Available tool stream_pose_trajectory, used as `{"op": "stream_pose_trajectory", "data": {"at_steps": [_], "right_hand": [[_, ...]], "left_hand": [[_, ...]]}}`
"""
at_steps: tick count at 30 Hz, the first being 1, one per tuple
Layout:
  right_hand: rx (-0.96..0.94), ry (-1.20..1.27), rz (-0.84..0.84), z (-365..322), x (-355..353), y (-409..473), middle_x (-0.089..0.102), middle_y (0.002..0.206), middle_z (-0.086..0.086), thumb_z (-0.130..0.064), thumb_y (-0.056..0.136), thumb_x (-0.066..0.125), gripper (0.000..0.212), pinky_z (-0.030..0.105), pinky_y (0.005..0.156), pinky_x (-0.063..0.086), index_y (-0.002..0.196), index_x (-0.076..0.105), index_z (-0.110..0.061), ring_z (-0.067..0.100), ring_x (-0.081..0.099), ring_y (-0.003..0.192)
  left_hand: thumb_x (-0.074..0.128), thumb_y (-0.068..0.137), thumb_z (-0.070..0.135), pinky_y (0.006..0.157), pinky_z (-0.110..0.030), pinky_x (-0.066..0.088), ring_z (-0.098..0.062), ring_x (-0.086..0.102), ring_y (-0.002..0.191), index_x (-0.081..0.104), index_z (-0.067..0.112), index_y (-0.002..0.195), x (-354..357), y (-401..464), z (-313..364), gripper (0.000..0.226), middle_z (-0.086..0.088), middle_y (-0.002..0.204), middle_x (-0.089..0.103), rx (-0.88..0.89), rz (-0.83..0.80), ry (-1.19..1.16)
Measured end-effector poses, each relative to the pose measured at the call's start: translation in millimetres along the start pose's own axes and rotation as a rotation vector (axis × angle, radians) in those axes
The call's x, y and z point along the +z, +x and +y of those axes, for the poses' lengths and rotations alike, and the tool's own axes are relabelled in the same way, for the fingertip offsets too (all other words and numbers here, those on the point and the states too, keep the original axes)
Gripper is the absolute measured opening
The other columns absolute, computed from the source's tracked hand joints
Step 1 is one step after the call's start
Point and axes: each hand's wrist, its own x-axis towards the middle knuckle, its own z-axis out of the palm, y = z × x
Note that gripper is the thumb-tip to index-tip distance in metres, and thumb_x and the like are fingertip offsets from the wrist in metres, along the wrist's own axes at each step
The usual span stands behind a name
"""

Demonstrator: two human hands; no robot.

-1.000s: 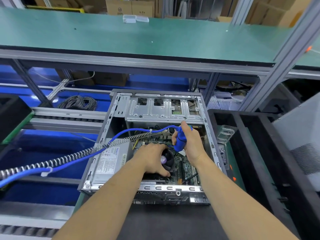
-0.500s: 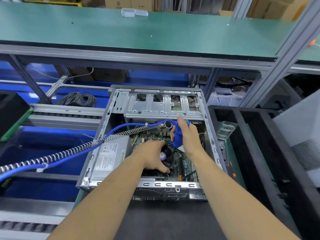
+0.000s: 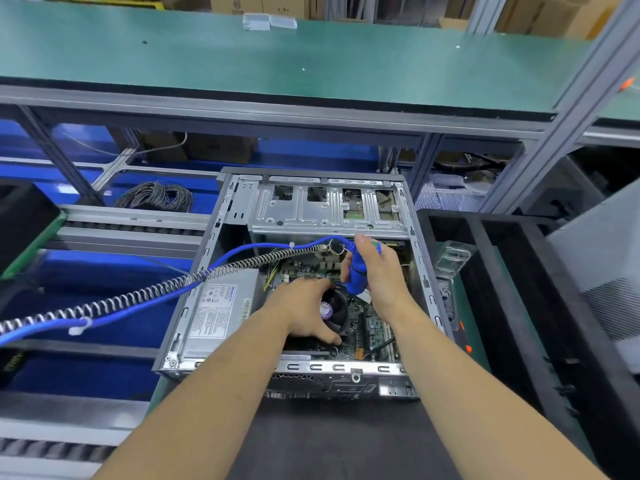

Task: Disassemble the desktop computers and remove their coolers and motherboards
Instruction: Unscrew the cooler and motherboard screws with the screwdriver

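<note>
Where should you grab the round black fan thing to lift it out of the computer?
Probably by the outer frame of the cooler fan, coming down from above, fingers on opposite sides. The open case leaves only the top free, and the left hand already rests over its left side. The right hand holds the blue screwdriver.
</note>
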Motion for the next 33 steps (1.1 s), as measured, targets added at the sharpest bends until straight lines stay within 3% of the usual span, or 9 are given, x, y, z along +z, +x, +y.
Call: {"op": "stream_pose_trajectory", "data": {"at_steps": [3,14,17,21,24,28,33], "right_hand": [[0.014,0.046,0.023,-3.2,-0.6,-1.1,0.058,0.058,0.011,-0.064,0.079,0.054,0.05,0.034,0.07,0.047,0.063,0.071,-0.02,0.02,0.054,0.058],[0.04,0.094,0.023,-3.2,-0.4,-0.1,0.058,0.06,0.007,-0.068,0.075,0.057,0.05,0.04,0.072,0.043,0.055,0.064,-0.023,0.021,0.051,0.058],[0.043,0.101,0.027,-1.6,-1.4,0.7,0.058,0.06,0.008,-0.069,0.075,0.057,0.052,0.04,0.072,0.044,0.056,0.063,-0.021,0.021,0.051,0.058],[0.035,0.015,-0.02,1.5,-2.9,3.9,0.06,0.06,0.012,-0.075,0.077,0.05,0.071,0.041,0.077,0.047,0.06,0.058,-0.007,0.021,0.054,0.058],[0.06,-0.052,-0.001,1.9,-4.4,6.3,0.067,0.066,0.013,-0.077,0.076,0.049,0.073,0.041,0.08,0.049,0.057,0.064,-0.008,0.019,0.059,0.062],[0.075,0.046,-0.005,2.2,-5.7,6.5,0.07,0.072,0.014,-0.069,0.075,0.061,0.055,0.035,0.071,0.052,0.064,0.071,-0.016,0.022,0.064,0.065],[0.037,0.061,-0.026,1.6,-2.0,3.4,0.058,0.061,0.007,-0.07,0.076,0.056,0.067,0.024,0.059,0.048,0.077,0.055,-0.004,0.018,0.052,0.056]], "left_hand": [[0.079,0.051,0.073,0.099,-0.044,0.048,-0.022,0.055,0.123,0.045,0.026,0.138,0.7,0.0,-0.7,0.105,0.007,0.137,0.058,-0.004,0.001,-0.006],[0.081,0.052,0.071,0.094,-0.041,0.05,-0.022,0.055,0.121,0.046,0.025,0.139,1.5,-0.5,-0.9,0.104,0.005,0.136,0.059,0.012,0.013,-0.015],[0.081,0.053,0.07,0.095,-0.041,0.05,-0.022,0.055,0.121,0.046,0.025,0.138,0.2,-0.8,0.1,0.103,0.005,0.135,0.058,0.007,0.005,-0.02],[0.081,0.053,0.07,0.096,-0.043,0.05,-0.022,0.055,0.122,0.045,0.025,0.139,-0.4,-1.3,0.9,0.104,0.005,0.136,0.058,0.001,-0.002,-0.025],[0.082,0.053,0.069,0.096,-0.042,0.05,-0.022,0.054,0.123,0.044,0.025,0.14,-0.8,-1.8,1.3,0.105,0.005,0.138,0.057,-0.006,-0.001,-0.025],[0.082,0.053,0.069,0.096,-0.043,0.05,-0.022,0.055,0.122,0.045,0.025,0.139,-1.1,-1.7,1.3,0.103,0.005,0.136,0.058,-0.007,-0.003,-0.029],[0.082,0.053,0.068,0.097,-0.043,0.05,-0.021,0.054,0.122,0.045,0.026,0.139,0.3,-1.3,0.8,0.103,0.006,0.136,0.058,-0.005,-0.003,-0.037]]}}
